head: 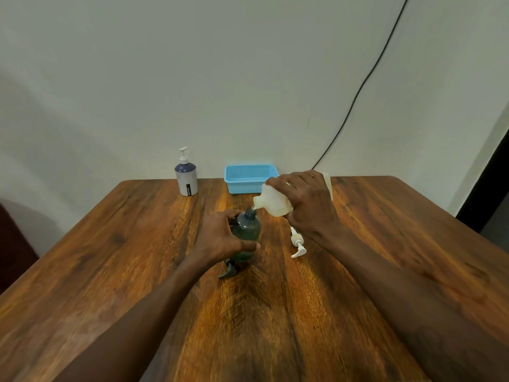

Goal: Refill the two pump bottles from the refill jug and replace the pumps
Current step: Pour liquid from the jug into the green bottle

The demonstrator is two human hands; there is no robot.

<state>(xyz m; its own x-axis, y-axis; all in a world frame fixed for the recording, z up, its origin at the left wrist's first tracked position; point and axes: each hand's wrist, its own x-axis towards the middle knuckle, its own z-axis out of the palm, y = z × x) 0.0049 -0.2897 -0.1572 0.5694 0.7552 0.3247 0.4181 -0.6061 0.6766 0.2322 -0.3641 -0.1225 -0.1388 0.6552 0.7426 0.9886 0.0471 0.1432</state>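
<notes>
At table centre: the dark pump bottle (247,232) stands upright with its neck open, and the refill jug (276,201) is tipped over it from the right.

Key relation: the jug's spout sits just above and to the right of the bottle's mouth, near enough that a thin stream seems to pass between them, though blur makes this hard to confirm.

Jug axis: long axis runs from upper right down to lower left, spout lowest.

Right hand (308,204): wrapped over the jug's body from above, fingers closed around it, holding the tilt.

Left hand (223,238): curled around the bottle's left side, thumb toward the front, steadying it on the table (385,244).

Nearer hand: the left for the bottle, the right for the jug.

Dark pump (228,270): lying on the table just in front of the bottle.

White pump (298,242): lying to the right of the bottle, beneath the right wrist.

Second bottle (186,176): white and navy, at the far edge, left of the blue basket (248,177), a pump fitted on top.

Next move, as a judgement: keeping spout over mouth matters most; a small drift would spill.
</notes>
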